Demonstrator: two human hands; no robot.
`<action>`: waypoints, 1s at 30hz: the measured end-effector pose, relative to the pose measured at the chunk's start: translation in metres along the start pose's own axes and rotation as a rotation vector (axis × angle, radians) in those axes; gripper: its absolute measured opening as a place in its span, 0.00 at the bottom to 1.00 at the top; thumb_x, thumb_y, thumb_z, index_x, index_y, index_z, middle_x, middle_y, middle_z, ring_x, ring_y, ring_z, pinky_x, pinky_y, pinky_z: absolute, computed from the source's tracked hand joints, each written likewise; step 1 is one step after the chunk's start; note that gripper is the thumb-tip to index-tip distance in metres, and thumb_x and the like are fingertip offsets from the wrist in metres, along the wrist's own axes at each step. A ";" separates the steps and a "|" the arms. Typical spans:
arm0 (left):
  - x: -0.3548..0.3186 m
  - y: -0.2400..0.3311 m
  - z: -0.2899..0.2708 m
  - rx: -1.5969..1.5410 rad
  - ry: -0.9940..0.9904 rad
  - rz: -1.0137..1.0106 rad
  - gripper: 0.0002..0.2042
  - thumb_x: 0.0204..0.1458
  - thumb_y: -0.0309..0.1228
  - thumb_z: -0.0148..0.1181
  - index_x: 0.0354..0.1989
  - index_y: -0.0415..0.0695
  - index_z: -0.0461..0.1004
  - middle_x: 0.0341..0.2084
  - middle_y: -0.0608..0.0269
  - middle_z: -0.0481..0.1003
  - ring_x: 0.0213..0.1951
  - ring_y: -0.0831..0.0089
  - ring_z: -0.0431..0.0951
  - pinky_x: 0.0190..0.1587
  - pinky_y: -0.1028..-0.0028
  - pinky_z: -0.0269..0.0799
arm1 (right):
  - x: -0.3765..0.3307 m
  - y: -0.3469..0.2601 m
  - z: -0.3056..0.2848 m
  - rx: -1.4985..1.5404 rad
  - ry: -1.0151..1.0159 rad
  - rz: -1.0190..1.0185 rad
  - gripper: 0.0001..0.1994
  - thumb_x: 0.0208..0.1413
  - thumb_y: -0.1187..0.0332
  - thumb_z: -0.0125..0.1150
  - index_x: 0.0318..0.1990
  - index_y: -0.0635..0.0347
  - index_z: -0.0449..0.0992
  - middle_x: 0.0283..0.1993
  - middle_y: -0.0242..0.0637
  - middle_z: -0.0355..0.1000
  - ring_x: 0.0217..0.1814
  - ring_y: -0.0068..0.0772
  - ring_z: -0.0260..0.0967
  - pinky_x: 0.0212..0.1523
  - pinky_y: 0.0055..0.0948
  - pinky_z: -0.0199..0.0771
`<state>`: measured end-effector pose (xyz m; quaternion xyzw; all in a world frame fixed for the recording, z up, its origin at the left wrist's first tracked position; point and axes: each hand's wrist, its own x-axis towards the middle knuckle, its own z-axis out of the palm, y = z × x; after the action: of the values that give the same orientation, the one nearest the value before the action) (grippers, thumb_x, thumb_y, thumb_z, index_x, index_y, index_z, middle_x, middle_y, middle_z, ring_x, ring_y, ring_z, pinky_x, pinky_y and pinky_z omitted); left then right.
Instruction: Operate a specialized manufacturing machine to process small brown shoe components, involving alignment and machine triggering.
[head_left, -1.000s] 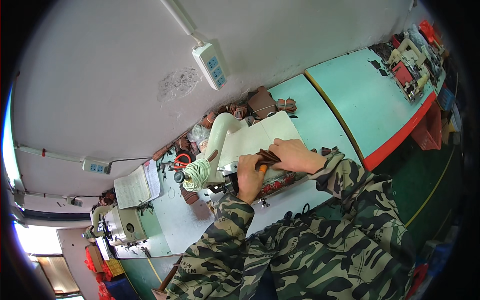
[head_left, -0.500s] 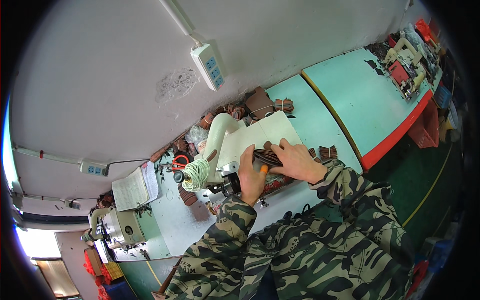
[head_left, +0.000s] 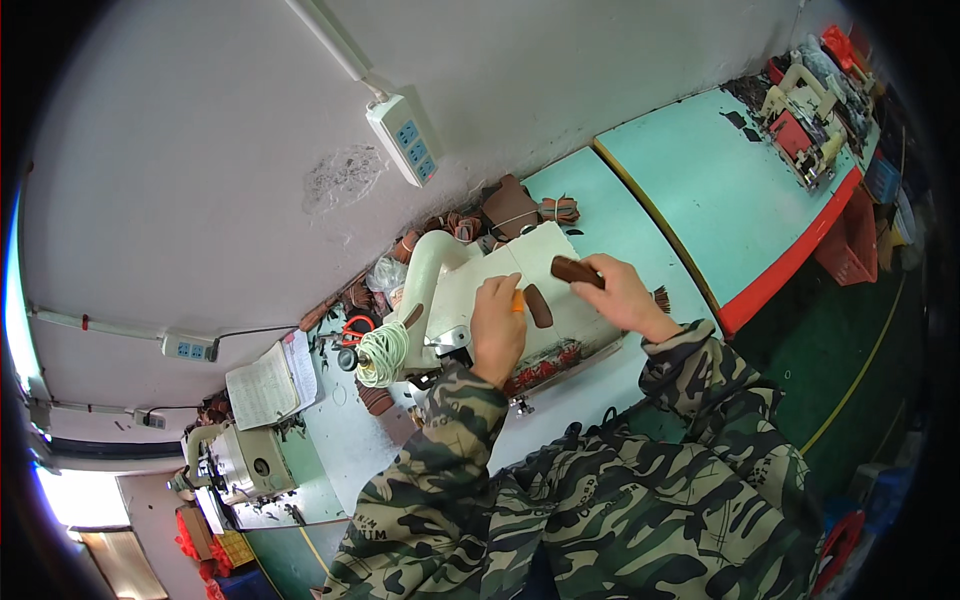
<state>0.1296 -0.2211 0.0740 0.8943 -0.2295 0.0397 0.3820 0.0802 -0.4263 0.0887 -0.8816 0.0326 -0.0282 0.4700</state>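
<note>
left hand [head_left: 497, 330]: curled, resting on the white top of the sewing machine [head_left: 480, 290]; a small orange tool [head_left: 518, 301] shows at its fingertips. Whether it is gripped or just touched, cannot tell.
right hand [head_left: 620, 297]: fingers closed on one end of a dark brown leather strip [head_left: 577, 271], held just above the machine top.
second strip: another brown piece [head_left: 538, 305] lies flat on the machine top, between the two hands, just beside the orange tool. Touching neither hand as far as visible.
strip count: 2 in the work area, one held, one lying.
sleeves: both forearms in camouflage sleeves [head_left: 700, 370], coming in from the lower edge.
machine: white, on the pale blue-green table [head_left: 600, 200]; a red-patterned band runs along its near edge under the hands.
left of left hand: cone of pale yellow thread [head_left: 381, 353], near; orange-handled scissors [head_left: 352, 328] just beyond it.
beyond the hands: brown leather pieces and tied bundles [head_left: 520, 208] against the wall, count not clear.
wall, above the hands: white power strip [head_left: 404, 139] with blue sockets, hanging tilted on a white conduit. A second power strip [head_left: 190, 347] sits well left, lower on the wall. Total 2.
far left: open notebook [head_left: 268, 380], pale pages, writing too small to read; a second sewing machine [head_left: 240, 460] below it.
far right: next table [head_left: 720, 190], same colour with a red front edge, carries a third machine [head_left: 810, 110] at its far end.
machine count: 3.
</note>
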 end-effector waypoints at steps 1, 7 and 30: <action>0.002 0.004 0.002 0.000 -0.003 -0.001 0.16 0.45 0.18 0.54 0.45 0.39 0.74 0.41 0.50 0.72 0.45 0.53 0.71 0.47 0.63 0.70 | -0.001 -0.002 -0.007 0.231 -0.129 0.268 0.13 0.54 0.63 0.61 0.41 0.63 0.73 0.33 0.35 0.73 0.26 0.27 0.70 0.26 0.27 0.70; 0.001 -0.017 0.009 -0.373 -0.328 -0.365 0.08 0.47 0.24 0.62 0.36 0.38 0.73 0.30 0.59 0.76 0.30 0.70 0.77 0.32 0.71 0.73 | -0.023 -0.012 0.000 0.939 -0.436 0.335 0.24 0.58 0.62 0.58 0.59 0.62 0.62 0.37 0.31 0.76 0.24 0.18 0.70 0.20 0.16 0.68; -0.029 0.028 0.023 -0.730 -0.010 -0.171 0.38 0.49 0.22 0.58 0.68 0.41 0.43 0.60 0.40 0.61 0.62 0.54 0.63 0.61 0.66 0.60 | -0.025 -0.007 0.034 -0.198 0.036 -0.175 0.19 0.42 0.70 0.68 0.43 0.64 0.70 0.40 0.45 0.67 0.40 0.52 0.70 0.40 0.41 0.72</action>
<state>0.0887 -0.2428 0.0690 0.7154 -0.1551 -0.0813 0.6764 0.0579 -0.3924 0.0754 -0.9226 -0.0335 -0.0816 0.3757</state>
